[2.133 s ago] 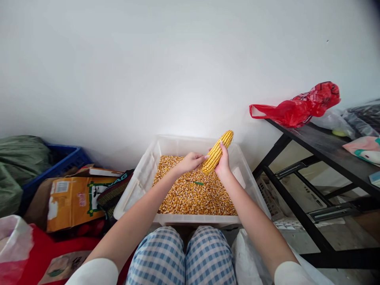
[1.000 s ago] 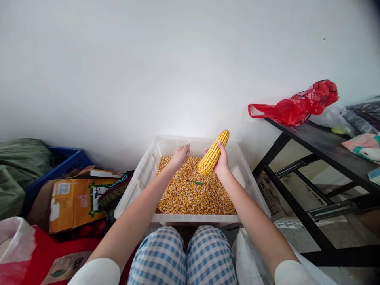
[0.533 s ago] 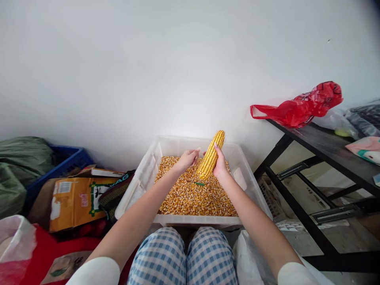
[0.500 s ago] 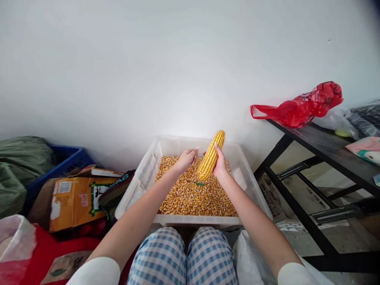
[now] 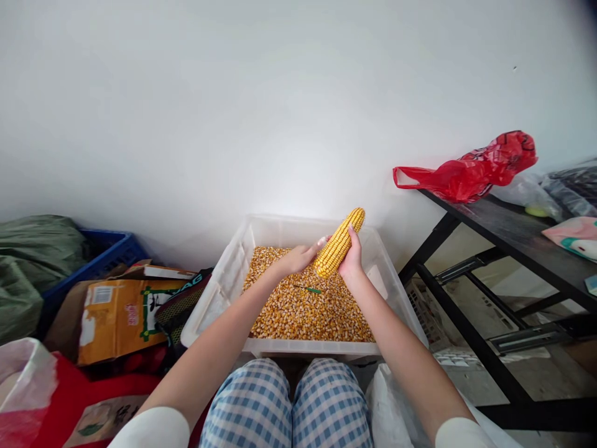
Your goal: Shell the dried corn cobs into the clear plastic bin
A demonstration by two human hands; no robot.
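Note:
A yellow corn cob (image 5: 339,244), its kernels still in rows, is tilted up to the right above a clear plastic bin (image 5: 215,305). My right hand (image 5: 351,256) is wrapped around the cob's right side, thumb on top. From the left, my left hand (image 5: 304,256) grips the cob too, its thumb against the side and the other fingers partly hidden behind it. Loose corn kernels (image 5: 303,317) cover the bin's floor in a thick layer. On the kernels, below the cob, lies a thin tool with a green part (image 5: 313,290).
A black table frame (image 5: 504,230) with a red plastic bag (image 5: 471,171) on top stands to the right. At the left are a cardboard box (image 5: 119,314), a blue crate (image 5: 112,249) and a green sack (image 5: 40,267). Behind the bin rises a white wall (image 5: 280,112).
My left hand has moved right from beside the cob onto it, and its fingers have stretched out from a closer pinch. The cob has shifted slightly right and leans over more.

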